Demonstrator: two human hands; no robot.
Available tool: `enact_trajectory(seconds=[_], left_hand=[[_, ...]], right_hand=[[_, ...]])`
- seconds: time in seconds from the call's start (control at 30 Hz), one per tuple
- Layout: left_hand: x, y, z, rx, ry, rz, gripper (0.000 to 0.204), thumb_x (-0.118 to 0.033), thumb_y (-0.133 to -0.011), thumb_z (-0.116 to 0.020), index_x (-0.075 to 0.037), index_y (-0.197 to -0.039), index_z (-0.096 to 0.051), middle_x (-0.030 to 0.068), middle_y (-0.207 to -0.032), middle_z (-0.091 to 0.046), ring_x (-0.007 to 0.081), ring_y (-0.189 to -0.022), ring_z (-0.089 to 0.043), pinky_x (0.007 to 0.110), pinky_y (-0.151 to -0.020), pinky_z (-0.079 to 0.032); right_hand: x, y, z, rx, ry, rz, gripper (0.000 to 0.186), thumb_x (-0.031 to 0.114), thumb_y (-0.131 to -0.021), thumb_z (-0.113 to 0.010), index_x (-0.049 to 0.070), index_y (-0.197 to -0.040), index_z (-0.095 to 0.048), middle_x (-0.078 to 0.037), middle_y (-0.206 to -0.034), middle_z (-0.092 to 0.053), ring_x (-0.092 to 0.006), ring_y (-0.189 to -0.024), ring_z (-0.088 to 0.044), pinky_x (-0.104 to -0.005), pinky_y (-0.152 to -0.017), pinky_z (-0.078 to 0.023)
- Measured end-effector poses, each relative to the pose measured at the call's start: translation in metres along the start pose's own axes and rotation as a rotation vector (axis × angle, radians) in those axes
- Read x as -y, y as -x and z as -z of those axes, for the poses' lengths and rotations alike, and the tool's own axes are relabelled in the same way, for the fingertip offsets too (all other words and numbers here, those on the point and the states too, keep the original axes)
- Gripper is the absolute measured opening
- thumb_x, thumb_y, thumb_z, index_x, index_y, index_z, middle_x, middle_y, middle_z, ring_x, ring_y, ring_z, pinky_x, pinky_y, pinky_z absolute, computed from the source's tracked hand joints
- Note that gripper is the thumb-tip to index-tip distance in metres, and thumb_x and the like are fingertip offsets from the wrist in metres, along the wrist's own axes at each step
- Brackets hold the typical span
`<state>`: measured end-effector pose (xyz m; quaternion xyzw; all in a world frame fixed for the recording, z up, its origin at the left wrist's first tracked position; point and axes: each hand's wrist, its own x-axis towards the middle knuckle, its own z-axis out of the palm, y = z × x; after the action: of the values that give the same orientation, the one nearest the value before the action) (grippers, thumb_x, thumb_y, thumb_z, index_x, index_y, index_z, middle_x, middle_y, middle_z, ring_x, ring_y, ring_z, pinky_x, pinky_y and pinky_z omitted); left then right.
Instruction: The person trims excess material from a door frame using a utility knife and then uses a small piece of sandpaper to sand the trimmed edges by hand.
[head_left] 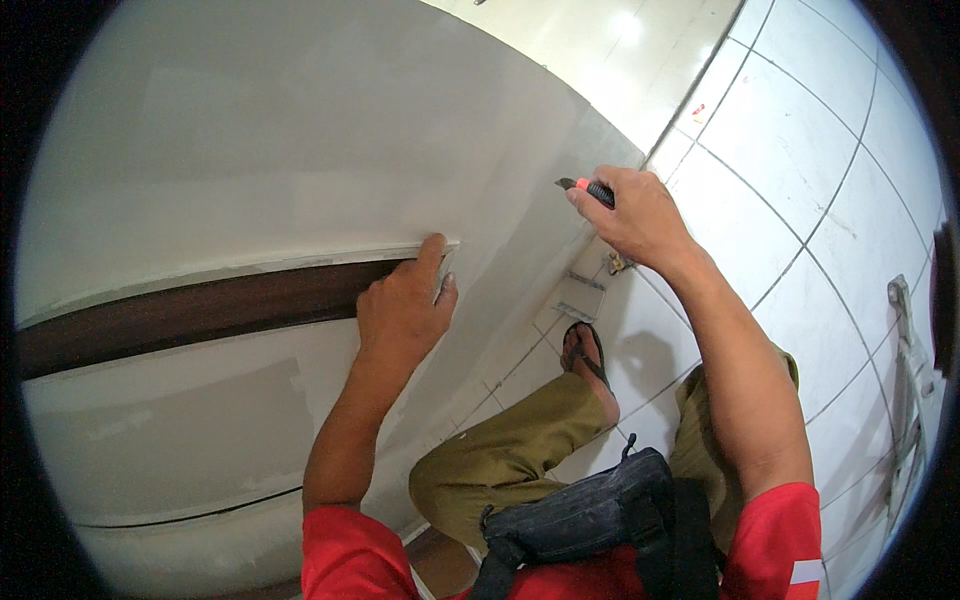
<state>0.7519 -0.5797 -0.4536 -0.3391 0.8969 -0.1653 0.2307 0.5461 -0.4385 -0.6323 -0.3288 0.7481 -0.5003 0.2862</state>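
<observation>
My right hand [632, 212] is closed around a utility knife [597, 190] with a black and red body, its dark blade pointing left over the grey wall [520, 200]. Against the wall, my left hand [400, 312] rests at the right end of a long dark brown recessed strip [220, 308]. Its index finger lies on the thin white edging [330, 255] along the strip's upper side, and the thumb is held apart from it. The other fingers are partly hidden in the recess. The knife is away from the edging.
White floor tiles [790, 200] with grey joints lie to the right. A metal frame, perhaps a ladder [908, 360], stands at the far right. Small debris [616, 263] lies by the wall's foot, near my sandalled foot [583, 352]. A black waist bag [590, 510] hangs at my front.
</observation>
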Motion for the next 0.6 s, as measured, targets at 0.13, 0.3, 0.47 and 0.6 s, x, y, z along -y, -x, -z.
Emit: enact_trajectory(seconds=[0.13,0.3,0.47,0.6], left_hand=[[-0.005,-0.003,-0.008,0.028,0.014,-0.05,0.057,-0.036,-0.102,-0.068,-0.019,-0.154,-0.052,0.0235,-0.108,-0.08,0.0464,-0.097,-0.079,0.061,-0.087,-0.062],[-0.006,-0.007,-0.004,0.064,-0.024,-0.018,0.058,-0.037,-0.103,-0.067,-0.02,-0.156,-0.052,0.0243,-0.11,-0.08,0.0462,-0.098,-0.079,0.061,-0.087,-0.062],[-0.001,0.005,0.002,-0.076,-0.034,-0.036,0.055,-0.034,-0.103,-0.069,-0.019,-0.153,-0.051,0.0214,-0.096,-0.078,0.0459,-0.083,-0.079,0.062,-0.073,-0.063],[-0.001,0.006,0.004,-0.006,-0.016,0.012,0.059,-0.038,-0.103,-0.067,-0.021,-0.157,-0.05,0.0229,-0.106,-0.079,0.0466,-0.094,-0.079,0.062,-0.082,-0.062]], right_hand=[[0.0,-0.001,-0.002,0.024,0.016,-0.011,0.045,0.041,-0.104,-0.07,-0.002,-0.092,-0.076,-0.019,-0.069,-0.07,-0.0349,-0.066,-0.071,-0.0485,-0.073,-0.059],[0.0,-0.006,-0.01,0.008,0.033,0.032,0.045,0.039,-0.104,-0.07,-0.003,-0.091,-0.075,-0.021,-0.07,-0.07,-0.0391,-0.068,-0.071,-0.049,-0.077,-0.059],[0.0,-0.007,-0.014,0.03,0.021,0.02,0.045,0.039,-0.103,-0.07,-0.004,-0.09,-0.076,-0.022,-0.069,-0.07,-0.0397,-0.068,-0.071,-0.0501,-0.077,-0.058],[0.001,-0.008,-0.015,0.08,0.011,-0.007,0.045,0.039,-0.103,-0.07,-0.004,-0.089,-0.076,-0.022,-0.07,-0.07,-0.04,-0.069,-0.071,-0.0508,-0.078,-0.058]])
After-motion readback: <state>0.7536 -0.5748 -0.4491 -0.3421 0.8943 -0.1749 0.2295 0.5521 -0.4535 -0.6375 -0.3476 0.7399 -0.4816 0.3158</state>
